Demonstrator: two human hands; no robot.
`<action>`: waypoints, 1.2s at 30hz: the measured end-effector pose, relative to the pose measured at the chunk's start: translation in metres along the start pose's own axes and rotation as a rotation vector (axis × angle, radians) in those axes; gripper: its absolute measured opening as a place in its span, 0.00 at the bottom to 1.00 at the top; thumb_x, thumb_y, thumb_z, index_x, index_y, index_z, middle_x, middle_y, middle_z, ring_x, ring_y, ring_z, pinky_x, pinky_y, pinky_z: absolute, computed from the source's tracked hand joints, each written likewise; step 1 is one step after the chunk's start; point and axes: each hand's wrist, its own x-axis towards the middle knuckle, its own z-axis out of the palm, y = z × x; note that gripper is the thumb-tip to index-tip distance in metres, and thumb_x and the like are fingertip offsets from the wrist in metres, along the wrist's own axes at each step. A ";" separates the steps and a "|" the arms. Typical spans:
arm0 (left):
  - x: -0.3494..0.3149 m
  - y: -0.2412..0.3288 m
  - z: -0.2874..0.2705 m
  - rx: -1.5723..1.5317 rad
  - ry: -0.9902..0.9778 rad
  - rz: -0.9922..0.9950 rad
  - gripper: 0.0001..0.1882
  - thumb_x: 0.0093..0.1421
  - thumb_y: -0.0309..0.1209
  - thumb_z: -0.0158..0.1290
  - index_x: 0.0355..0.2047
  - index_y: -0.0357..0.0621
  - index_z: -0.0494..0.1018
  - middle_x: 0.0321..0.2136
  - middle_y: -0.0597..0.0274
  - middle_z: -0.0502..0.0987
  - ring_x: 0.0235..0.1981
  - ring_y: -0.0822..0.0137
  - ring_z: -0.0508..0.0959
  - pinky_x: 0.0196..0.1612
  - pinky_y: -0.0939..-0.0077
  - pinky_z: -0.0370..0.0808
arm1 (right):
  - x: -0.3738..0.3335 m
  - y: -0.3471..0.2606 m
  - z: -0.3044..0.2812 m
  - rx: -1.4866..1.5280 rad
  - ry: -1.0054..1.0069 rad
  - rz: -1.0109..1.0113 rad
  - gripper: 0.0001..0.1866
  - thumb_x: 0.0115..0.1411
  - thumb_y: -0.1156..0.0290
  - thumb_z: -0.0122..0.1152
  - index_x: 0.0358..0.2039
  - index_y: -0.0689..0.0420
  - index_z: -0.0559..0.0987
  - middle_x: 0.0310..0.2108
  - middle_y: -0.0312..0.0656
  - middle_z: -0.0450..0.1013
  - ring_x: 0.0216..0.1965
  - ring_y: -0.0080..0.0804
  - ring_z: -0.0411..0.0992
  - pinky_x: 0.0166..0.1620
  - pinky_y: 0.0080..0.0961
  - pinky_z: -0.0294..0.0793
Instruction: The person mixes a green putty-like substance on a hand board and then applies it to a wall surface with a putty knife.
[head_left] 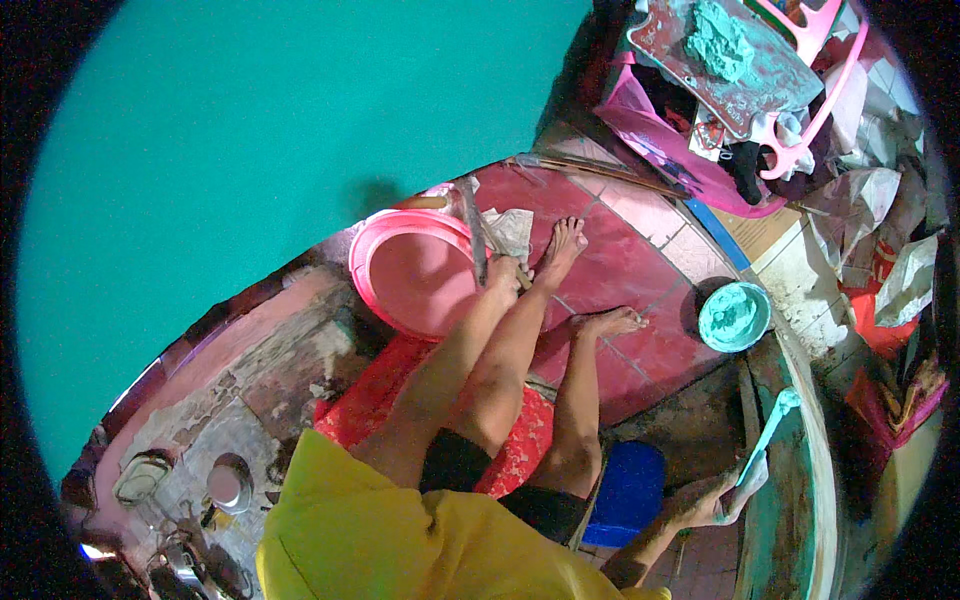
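1. The right hand (pixel 718 500) is closed around a cloth and the lower end of a flat turquoise-smeared trowel (pixel 768 432), whose blade lies along the curved turquoise-coated wall edge (pixel 800 470) at the person's right. Held flat like that, the blade seems placed to spread the coating evenly.
2. The left hand (pixel 503 272) reaches forward past the knees and grips a thin dark stick-like tool (pixel 474 225) at the rim of a round pink plastic basin (pixel 415 275). Its fingers are curled shut, though how tightly they press I cannot tell.
3. A small round bowl of turquoise paste (pixel 734 316) stands on the red tiled floor (pixel 625 265), near the wall edge, probably so that it is within reach of the trowel.
4. The person sits low on a blue plastic stool (pixel 628 492), bare feet (pixel 590 285) on the tiles, close to both the basin and the wall.
5. Further off, a crumpled pale cloth (pixel 510 230) lies behind the basin, and a pile of pink plastic items (pixel 740 90) sits at the top right.
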 end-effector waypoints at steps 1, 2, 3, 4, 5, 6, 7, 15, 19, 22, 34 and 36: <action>-0.005 -0.006 0.008 -0.026 0.040 0.012 0.10 0.51 0.22 0.42 0.35 0.43 0.64 0.26 0.61 0.68 0.19 0.69 0.66 0.21 0.75 0.67 | -0.001 -0.006 -0.005 0.023 -0.001 -0.021 0.15 0.56 0.70 0.51 0.39 0.70 0.71 0.38 0.48 0.68 0.38 0.35 0.67 0.43 0.30 0.65; -0.012 -0.011 0.006 -0.068 0.105 0.035 0.10 0.50 0.22 0.42 0.35 0.44 0.64 0.25 0.62 0.68 0.17 0.70 0.66 0.19 0.77 0.67 | 0.006 -0.013 -0.006 0.059 -0.032 -0.051 0.15 0.57 0.70 0.51 0.39 0.71 0.71 0.38 0.48 0.68 0.38 0.35 0.67 0.43 0.30 0.65; -0.019 -0.015 0.000 -0.119 0.162 0.055 0.10 0.51 0.23 0.43 0.35 0.43 0.65 0.24 0.62 0.68 0.17 0.71 0.66 0.20 0.77 0.67 | 0.012 -0.021 -0.007 0.095 -0.064 -0.079 0.15 0.57 0.70 0.50 0.39 0.71 0.71 0.38 0.48 0.68 0.38 0.35 0.67 0.43 0.30 0.65; -0.016 -0.018 0.000 -0.153 0.192 0.071 0.10 0.51 0.24 0.43 0.35 0.43 0.65 0.24 0.63 0.67 0.18 0.71 0.66 0.21 0.78 0.68 | 0.015 -0.033 -0.008 0.092 -0.046 -0.079 0.15 0.57 0.70 0.50 0.39 0.71 0.71 0.38 0.48 0.68 0.39 0.35 0.66 0.44 0.30 0.64; 0.001 -0.030 -0.008 -0.295 0.152 0.058 0.14 0.52 0.23 0.43 0.41 0.41 0.64 0.29 0.60 0.70 0.23 0.68 0.70 0.27 0.73 0.71 | 0.017 -0.047 -0.008 0.079 -0.022 -0.075 0.15 0.57 0.71 0.50 0.38 0.71 0.71 0.38 0.48 0.67 0.39 0.35 0.66 0.44 0.31 0.64; 0.003 -0.036 -0.013 -0.382 0.176 0.081 0.14 0.52 0.23 0.43 0.41 0.41 0.64 0.29 0.60 0.71 0.24 0.68 0.71 0.27 0.73 0.71 | 0.018 -0.055 -0.008 0.077 -0.015 -0.075 0.15 0.57 0.71 0.50 0.38 0.71 0.71 0.38 0.48 0.67 0.39 0.35 0.65 0.45 0.31 0.64; 0.007 -0.038 -0.018 -0.441 0.203 0.112 0.14 0.52 0.23 0.43 0.41 0.41 0.65 0.29 0.60 0.71 0.24 0.67 0.71 0.27 0.73 0.71 | 0.018 -0.061 -0.007 0.067 -0.018 -0.064 0.15 0.57 0.70 0.50 0.38 0.71 0.71 0.38 0.48 0.67 0.39 0.36 0.65 0.45 0.31 0.63; 0.009 -0.015 -0.034 -0.647 0.373 0.455 0.15 0.52 0.23 0.42 0.43 0.40 0.65 0.31 0.59 0.72 0.27 0.66 0.72 0.31 0.72 0.71 | 0.000 -0.035 -0.007 0.076 -0.040 0.136 0.15 0.57 0.70 0.49 0.38 0.70 0.71 0.37 0.47 0.67 0.39 0.35 0.65 0.44 0.31 0.63; 0.003 0.004 -0.032 -0.648 0.415 0.601 0.16 0.52 0.22 0.42 0.43 0.39 0.65 0.32 0.59 0.72 0.29 0.65 0.72 0.33 0.71 0.72 | 0.010 -0.046 0.001 -0.016 -0.108 -0.134 0.18 0.58 0.61 0.46 0.37 0.66 0.71 0.34 0.50 0.68 0.38 0.43 0.66 0.43 0.36 0.63; -0.006 0.012 -0.026 -0.591 0.423 0.718 0.16 0.52 0.22 0.42 0.44 0.39 0.65 0.33 0.58 0.72 0.30 0.65 0.73 0.34 0.71 0.72 | 0.008 -0.041 0.000 -0.008 -0.088 -0.100 0.18 0.57 0.64 0.49 0.37 0.69 0.71 0.36 0.50 0.68 0.37 0.42 0.66 0.41 0.35 0.63; -0.031 -0.044 -0.008 0.537 0.151 0.691 0.13 0.52 0.25 0.51 0.38 0.33 0.73 0.35 0.58 0.75 0.36 0.70 0.73 0.42 0.78 0.68 | -0.006 -0.002 -0.004 -0.002 -0.102 0.020 0.17 0.58 0.64 0.49 0.36 0.67 0.72 0.35 0.52 0.69 0.35 0.45 0.67 0.39 0.36 0.64; -0.012 -0.069 -0.009 0.400 0.111 0.545 0.13 0.51 0.25 0.52 0.38 0.34 0.73 0.34 0.59 0.75 0.36 0.71 0.73 0.41 0.78 0.68 | 0.003 -0.011 0.004 0.022 -0.108 -0.024 0.17 0.58 0.63 0.49 0.36 0.67 0.72 0.35 0.52 0.69 0.35 0.44 0.67 0.39 0.36 0.64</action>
